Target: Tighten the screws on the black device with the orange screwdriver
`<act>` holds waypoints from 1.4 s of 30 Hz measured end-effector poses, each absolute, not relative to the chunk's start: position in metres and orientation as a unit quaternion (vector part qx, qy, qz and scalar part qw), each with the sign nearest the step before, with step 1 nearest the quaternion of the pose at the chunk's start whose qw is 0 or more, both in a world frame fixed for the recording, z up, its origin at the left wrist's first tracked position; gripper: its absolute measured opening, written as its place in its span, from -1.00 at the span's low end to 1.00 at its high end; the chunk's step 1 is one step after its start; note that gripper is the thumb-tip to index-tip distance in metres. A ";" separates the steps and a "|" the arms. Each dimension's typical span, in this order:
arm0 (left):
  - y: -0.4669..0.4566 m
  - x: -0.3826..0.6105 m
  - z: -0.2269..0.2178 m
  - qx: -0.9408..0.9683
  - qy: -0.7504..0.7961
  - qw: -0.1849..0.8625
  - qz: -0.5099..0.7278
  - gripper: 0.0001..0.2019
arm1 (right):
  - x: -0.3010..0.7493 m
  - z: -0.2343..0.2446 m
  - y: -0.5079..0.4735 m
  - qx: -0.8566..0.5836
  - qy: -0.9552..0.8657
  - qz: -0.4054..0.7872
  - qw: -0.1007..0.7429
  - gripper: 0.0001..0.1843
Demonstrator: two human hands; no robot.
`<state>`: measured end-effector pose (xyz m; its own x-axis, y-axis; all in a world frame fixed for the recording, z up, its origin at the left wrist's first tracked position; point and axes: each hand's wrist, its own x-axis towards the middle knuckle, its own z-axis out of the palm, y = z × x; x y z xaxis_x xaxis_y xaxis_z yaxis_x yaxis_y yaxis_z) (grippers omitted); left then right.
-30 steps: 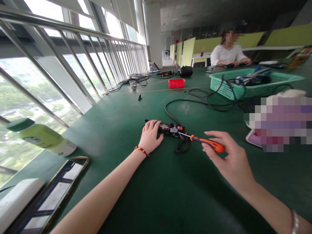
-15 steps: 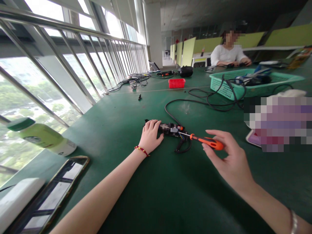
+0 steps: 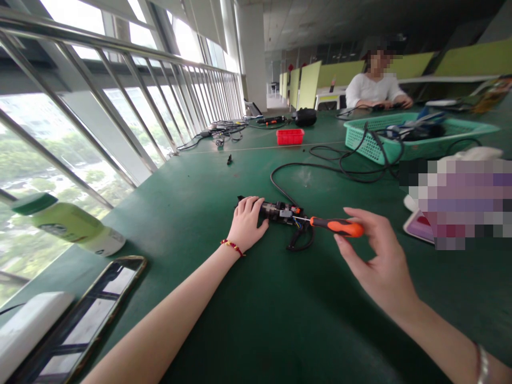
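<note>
My left hand (image 3: 248, 224) wraps over the dark body of an opened corded power tool (image 3: 276, 211) lying on the green table, pinning it there. Its exposed end shows a grey part, an orange piece and thin blue and yellow wires. My right hand (image 3: 378, 250) has an orange-and-black screwdriver (image 3: 338, 226) by the rear of its handle, the thumb below and the fingers curled behind. The metal shaft points left, and its tip reaches in among the tool's inner parts; the exact contact is too small to tell. A black cord loop hangs off the tool's near side.
A black cable (image 3: 312, 165) runs from the tool toward a teal basket (image 3: 368, 144). Farther back are a small red tray (image 3: 290, 137) and a seated person (image 3: 374, 90). A bottle (image 3: 68, 224) and a phone (image 3: 100, 309) lie to the left, beside the railing.
The screwdriver's handle has swung slightly up, bringing it closer to level, and my right hand's fingers have shifted a little on it. My left hand and the power tool stay put.
</note>
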<state>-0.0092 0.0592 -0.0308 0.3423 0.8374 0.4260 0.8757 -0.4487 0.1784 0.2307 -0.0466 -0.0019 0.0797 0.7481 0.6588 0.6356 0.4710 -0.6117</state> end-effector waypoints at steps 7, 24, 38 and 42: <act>0.060 -0.009 -0.031 -0.818 -0.522 0.042 -0.238 -0.51 | 0.232 0.006 -0.050 -0.543 -0.695 0.102 0.460 -0.76; 0.060 -0.009 -0.031 -0.818 -0.523 0.045 -0.236 -0.51 | 0.230 0.006 -0.050 -0.519 -0.691 0.094 0.495 -0.78; 0.059 -0.009 -0.030 -0.818 -0.525 0.042 -0.233 -0.51 | 0.231 0.006 -0.052 -0.525 -0.695 0.114 0.479 -0.80; 0.059 -0.009 -0.029 -0.818 -0.527 0.043 -0.228 -0.51 | 0.231 0.004 -0.051 -0.521 -0.682 0.072 0.508 -0.70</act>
<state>-0.0091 0.0588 -0.0295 0.3416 0.8416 0.4183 0.8812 -0.4416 0.1688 0.2307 -0.0506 0.0038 0.0591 0.7838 0.6182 0.6366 0.4475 -0.6281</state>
